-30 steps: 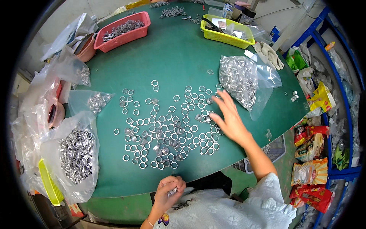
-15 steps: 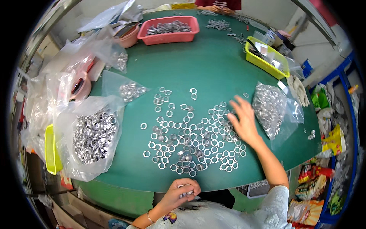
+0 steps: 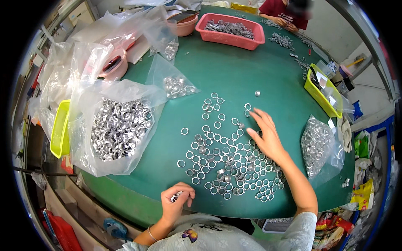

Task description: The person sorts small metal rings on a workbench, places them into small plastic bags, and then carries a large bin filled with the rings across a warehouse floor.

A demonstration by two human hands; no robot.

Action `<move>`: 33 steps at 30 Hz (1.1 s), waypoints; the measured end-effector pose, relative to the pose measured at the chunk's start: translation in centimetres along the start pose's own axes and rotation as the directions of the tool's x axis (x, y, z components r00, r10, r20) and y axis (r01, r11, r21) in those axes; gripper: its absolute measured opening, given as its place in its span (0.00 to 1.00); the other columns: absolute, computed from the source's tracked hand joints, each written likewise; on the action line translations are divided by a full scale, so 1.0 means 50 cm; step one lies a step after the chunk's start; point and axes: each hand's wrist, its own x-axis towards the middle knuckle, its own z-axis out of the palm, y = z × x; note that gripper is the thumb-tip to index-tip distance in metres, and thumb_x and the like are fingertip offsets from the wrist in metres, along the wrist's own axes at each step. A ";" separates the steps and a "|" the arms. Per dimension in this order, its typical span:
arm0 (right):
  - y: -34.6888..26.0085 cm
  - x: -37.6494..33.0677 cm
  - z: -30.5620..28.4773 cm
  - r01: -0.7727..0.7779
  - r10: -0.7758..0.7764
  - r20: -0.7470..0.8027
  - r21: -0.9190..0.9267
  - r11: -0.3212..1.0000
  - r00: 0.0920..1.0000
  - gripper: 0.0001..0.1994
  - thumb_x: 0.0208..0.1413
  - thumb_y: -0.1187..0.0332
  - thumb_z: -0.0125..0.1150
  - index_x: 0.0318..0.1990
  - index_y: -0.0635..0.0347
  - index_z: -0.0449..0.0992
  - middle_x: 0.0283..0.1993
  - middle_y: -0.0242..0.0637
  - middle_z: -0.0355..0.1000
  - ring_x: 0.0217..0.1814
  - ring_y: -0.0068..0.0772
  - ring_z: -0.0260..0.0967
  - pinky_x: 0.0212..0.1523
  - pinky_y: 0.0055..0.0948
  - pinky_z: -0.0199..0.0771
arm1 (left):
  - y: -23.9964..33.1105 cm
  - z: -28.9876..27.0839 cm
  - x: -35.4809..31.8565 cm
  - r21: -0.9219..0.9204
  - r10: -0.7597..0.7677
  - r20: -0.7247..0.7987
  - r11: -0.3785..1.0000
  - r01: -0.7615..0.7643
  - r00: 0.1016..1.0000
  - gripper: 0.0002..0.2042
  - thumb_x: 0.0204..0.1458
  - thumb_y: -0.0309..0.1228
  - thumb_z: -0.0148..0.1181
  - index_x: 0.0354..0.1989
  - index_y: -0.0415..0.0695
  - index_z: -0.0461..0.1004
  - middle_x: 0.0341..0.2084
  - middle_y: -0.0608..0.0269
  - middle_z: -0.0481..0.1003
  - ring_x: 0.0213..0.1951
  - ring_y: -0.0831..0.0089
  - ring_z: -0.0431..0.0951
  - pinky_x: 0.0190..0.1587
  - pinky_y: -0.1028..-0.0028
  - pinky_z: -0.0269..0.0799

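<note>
A green surface [image 3: 234,71] fills most of the view, its near edge curving just in front of the person's body. Along its left side lie several clear plastic bags; the largest bag [image 3: 119,127] sits open and heaped with silver metal rings, and a smaller bag [image 3: 176,85] of the same rings lies just beyond it. A yellow-green tray [image 3: 60,127] hangs off the left edge, two pink bowls [image 3: 115,65] sit among the bags, and a pink basket [image 3: 230,30] of metal parts stands at the far side, where another person in a dark red top [image 3: 282,10] is at work. A second yellow-green tray [image 3: 322,90] rests at the right, with another filled bag [image 3: 318,144] nearer the person. Shelving and bright packets crowd the room's right edge. The loose rings [image 3: 228,161] are scattered flat across the middle of the surface, their openings facing up, so no long axis can be told; the patch as a whole runs from the far left down toward the near right. The right hand [image 3: 266,136] lies over the far part of the patch, palm down, fingers spread and touching the rings. The left hand [image 3: 178,201] is at the near edge, fingers curled together around a few small rings [image 3: 176,195].
</note>
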 end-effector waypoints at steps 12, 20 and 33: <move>-0.074 0.111 0.130 0.324 -0.290 0.334 -0.051 0.945 0.897 0.31 0.55 0.51 0.49 0.61 0.59 0.55 0.66 0.54 0.43 0.69 0.54 0.36 0.65 0.50 0.37 | -0.003 -0.007 0.006 0.155 0.008 -0.075 0.988 0.004 0.997 0.07 0.47 0.14 0.49 0.31 0.32 0.75 0.26 0.57 0.73 0.21 0.79 0.71 0.22 0.83 0.65; -0.043 0.182 0.087 0.305 -0.303 -0.119 -0.002 0.952 0.946 0.15 0.47 0.68 0.58 0.42 0.65 0.70 0.45 0.49 0.68 0.50 0.49 0.64 0.52 0.40 0.62 | -0.010 0.024 0.023 0.514 0.229 -0.010 0.836 -0.191 0.973 0.09 0.41 0.12 0.51 0.29 0.35 0.75 0.23 0.56 0.74 0.24 0.73 0.73 0.27 0.79 0.67; 0.185 0.325 0.058 0.147 -0.194 -0.255 -0.192 0.970 0.947 0.08 0.48 0.75 0.54 0.36 0.67 0.74 0.42 0.46 0.72 0.45 0.47 0.68 0.48 0.35 0.67 | -0.018 0.010 0.042 0.455 0.224 -0.060 0.873 -0.173 0.973 0.11 0.42 0.11 0.50 0.32 0.34 0.75 0.24 0.56 0.73 0.24 0.74 0.72 0.26 0.80 0.67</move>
